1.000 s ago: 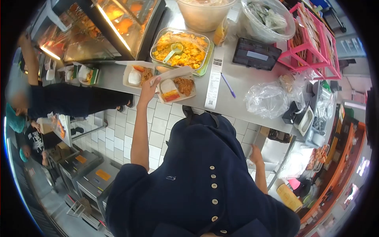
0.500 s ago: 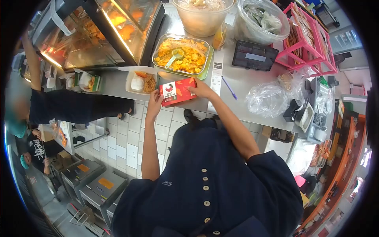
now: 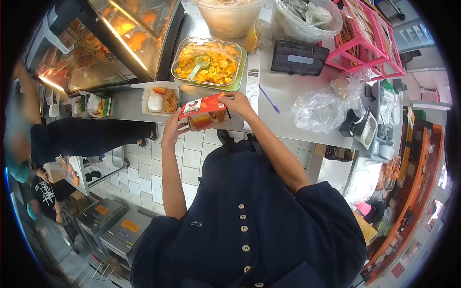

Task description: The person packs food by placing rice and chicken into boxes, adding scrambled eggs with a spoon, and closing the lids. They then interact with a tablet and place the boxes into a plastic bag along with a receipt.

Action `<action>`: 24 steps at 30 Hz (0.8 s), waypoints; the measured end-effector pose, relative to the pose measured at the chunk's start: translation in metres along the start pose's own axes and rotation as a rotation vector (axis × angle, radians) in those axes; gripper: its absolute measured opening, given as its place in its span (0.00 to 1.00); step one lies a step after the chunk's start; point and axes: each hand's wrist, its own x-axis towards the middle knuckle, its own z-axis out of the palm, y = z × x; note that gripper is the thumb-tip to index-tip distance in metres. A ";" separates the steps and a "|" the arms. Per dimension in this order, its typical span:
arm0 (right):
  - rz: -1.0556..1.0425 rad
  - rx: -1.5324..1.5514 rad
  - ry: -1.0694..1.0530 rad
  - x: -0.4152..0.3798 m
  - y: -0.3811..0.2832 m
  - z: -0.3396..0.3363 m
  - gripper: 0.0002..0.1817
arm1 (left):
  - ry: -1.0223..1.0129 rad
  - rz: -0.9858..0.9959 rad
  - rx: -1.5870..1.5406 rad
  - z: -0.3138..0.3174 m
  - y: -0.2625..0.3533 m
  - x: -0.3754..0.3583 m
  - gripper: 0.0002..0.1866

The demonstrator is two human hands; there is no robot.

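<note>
In the head view, holds a food box [image 3: 210, 126] in both hands at the near edge of the worktop [image 3: 281, 122]. Has the left hand [image 3: 174, 127] clamped on the box's left end, just by the red lid [image 3: 204, 106]. Has the right hand [image 3: 237, 104] pinching that lid near its right end, thumb and fingers together on the card. Shows the lid tilted up and the box partly open, with an orange packet [image 3: 200, 120] and a brown piece [image 3: 220, 115] under it; cannot tell what else lies inside. Just to the left, shows an open box [image 3: 144, 87] with a white mound [image 3: 155, 103] and a crumbed portion [image 3: 170, 102] side by side. Just beyond the hands, shows a clear tray of yellow food [image 3: 218, 62], with a pale green spoon [image 3: 195, 71] resting in it. Right of the tray, shows a printed receipt [image 3: 252, 87] lying flat, a purple pen [image 3: 269, 99] near it, a black case [image 3: 298, 58] behind and clear plastic bags [image 3: 317, 115] farther right.
</note>
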 end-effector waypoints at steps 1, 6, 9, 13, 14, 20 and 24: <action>-0.017 -0.006 -0.006 -0.002 0.003 0.001 0.35 | -0.007 0.018 0.039 -0.003 -0.007 0.006 0.31; -0.100 0.092 0.073 -0.020 0.008 0.008 0.24 | 0.030 0.162 0.153 0.000 -0.025 0.008 0.25; -0.117 0.141 0.060 -0.022 0.013 0.009 0.24 | 0.045 0.168 0.163 0.006 -0.032 0.005 0.25; -0.112 0.096 -0.006 -0.011 0.035 0.008 0.25 | 0.038 0.244 0.139 0.016 -0.041 0.002 0.22; -0.121 0.067 -0.030 -0.005 0.038 0.006 0.25 | 0.030 0.247 0.132 0.018 -0.041 0.002 0.22; 0.074 0.388 -0.250 0.001 0.006 -0.013 0.20 | -0.002 0.189 0.095 0.013 -0.043 -0.001 0.25; 0.123 0.521 -0.375 0.023 0.022 -0.011 0.19 | 0.006 0.181 0.089 0.018 -0.039 -0.004 0.24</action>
